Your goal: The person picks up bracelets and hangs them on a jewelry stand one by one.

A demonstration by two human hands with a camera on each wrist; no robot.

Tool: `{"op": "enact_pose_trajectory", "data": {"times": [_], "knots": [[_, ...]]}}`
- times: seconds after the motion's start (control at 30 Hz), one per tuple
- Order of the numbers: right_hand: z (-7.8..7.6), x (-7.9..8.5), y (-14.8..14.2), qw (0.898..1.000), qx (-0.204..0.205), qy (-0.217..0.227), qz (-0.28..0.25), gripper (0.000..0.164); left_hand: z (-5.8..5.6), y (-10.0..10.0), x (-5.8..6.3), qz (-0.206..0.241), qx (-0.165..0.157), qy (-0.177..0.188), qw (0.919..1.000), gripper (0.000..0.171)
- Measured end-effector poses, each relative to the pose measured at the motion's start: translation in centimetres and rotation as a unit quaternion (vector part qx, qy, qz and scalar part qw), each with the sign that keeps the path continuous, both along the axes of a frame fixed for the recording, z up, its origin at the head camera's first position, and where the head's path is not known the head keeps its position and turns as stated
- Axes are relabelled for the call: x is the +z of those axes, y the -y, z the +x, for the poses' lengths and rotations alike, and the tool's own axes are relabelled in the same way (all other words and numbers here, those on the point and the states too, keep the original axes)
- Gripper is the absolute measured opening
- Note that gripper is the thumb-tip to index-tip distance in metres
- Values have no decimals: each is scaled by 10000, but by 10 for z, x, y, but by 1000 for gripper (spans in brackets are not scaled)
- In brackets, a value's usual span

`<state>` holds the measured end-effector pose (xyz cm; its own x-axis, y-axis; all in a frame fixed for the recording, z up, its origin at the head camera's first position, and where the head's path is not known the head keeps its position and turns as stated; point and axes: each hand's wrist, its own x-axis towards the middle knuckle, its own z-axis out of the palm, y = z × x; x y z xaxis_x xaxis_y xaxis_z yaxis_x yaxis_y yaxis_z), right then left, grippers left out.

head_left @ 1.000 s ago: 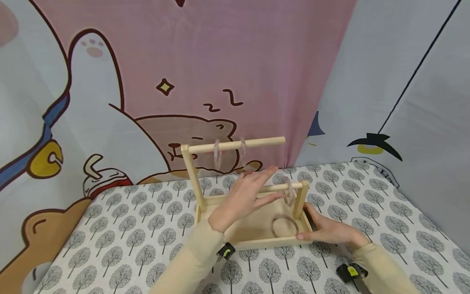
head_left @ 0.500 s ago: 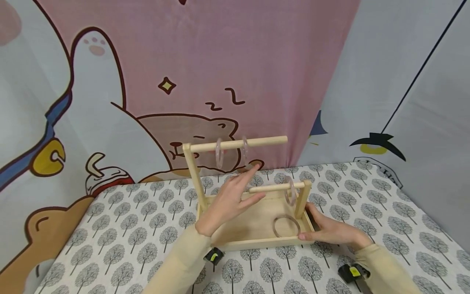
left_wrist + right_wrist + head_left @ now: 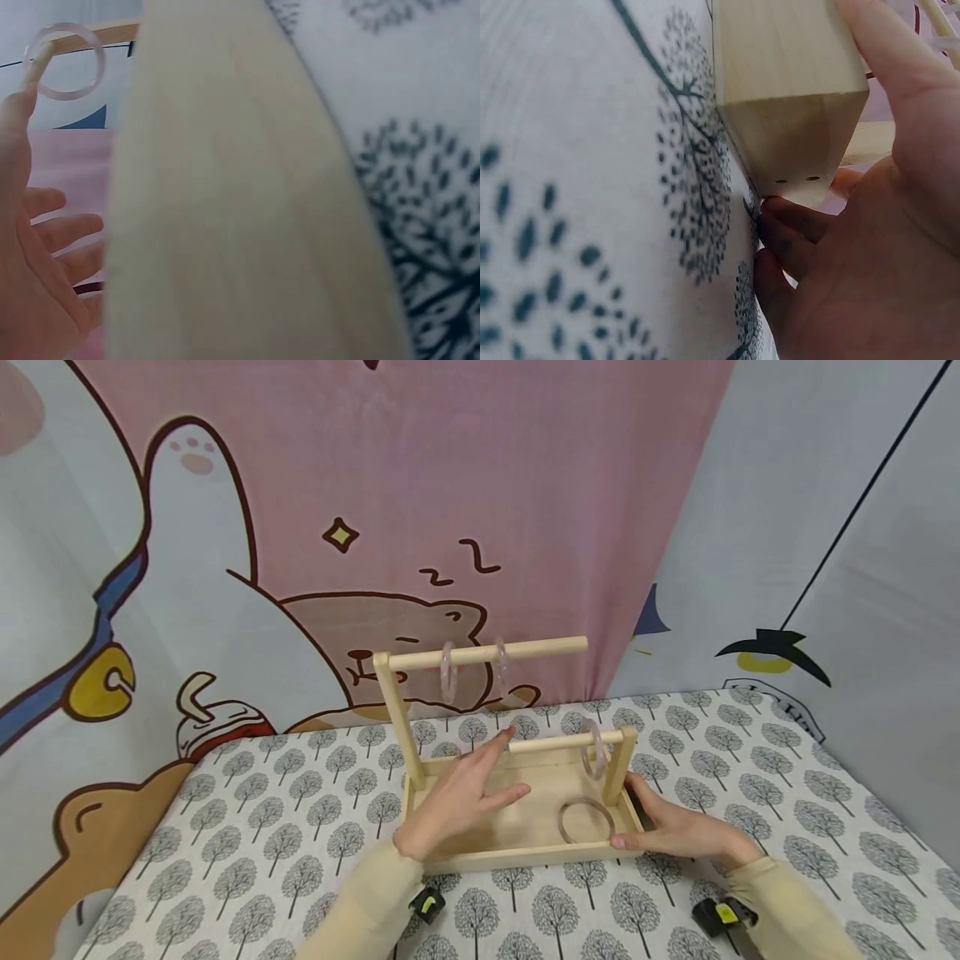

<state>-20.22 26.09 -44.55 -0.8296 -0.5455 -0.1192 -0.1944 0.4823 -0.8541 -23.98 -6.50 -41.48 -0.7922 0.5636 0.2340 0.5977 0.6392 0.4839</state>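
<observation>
A wooden jewelry stand (image 3: 517, 859) has a shallow tray, a tall bar on the left post and a low bar on the right post. Two translucent pinkish bangles, a left one (image 3: 448, 681) and a right one (image 3: 502, 675), hang on the tall bar. Another bangle (image 3: 598, 747) circles the low bar, and a darker bangle (image 3: 562, 823) lies in the tray's right end. My left hand (image 3: 453, 797) hovers over the tray's left part, fingers extended, holding nothing. My right hand (image 3: 686, 835) grips the tray's right end, thumb on the front corner, fingers along the end wall.
A tree-print cloth (image 3: 300, 860) covers the table under the stand. Behind it hangs a cartoon-print curtain (image 3: 525, 510). Each wrist carries a black strap, one on the left (image 3: 427, 905) and one on the right (image 3: 723, 914).
My left hand has moved left and down, away from the low bar and its bangle. My right hand keeps its grip on the tray's end. The bangles stay in place.
</observation>
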Motion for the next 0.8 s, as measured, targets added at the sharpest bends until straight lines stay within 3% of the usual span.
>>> {"op": "enact_pose_trajectory", "data": {"times": [0.2, 0.57, 0.8], "knots": [[-1, -2, 0, 10000, 25, -11, -32, 98, 0, -3, -10, -283, -73, -97, 9995, 79], [-2, -2, 0, 9999, 69, -62, -56, 97, 0, -22, -19, -938, -688, -469, 9921, 67], [-1, -2, 1, 10000, 46, 48, -62, 96, 1, -37, -20, -990, -951, -275, 9902, 64]]}}
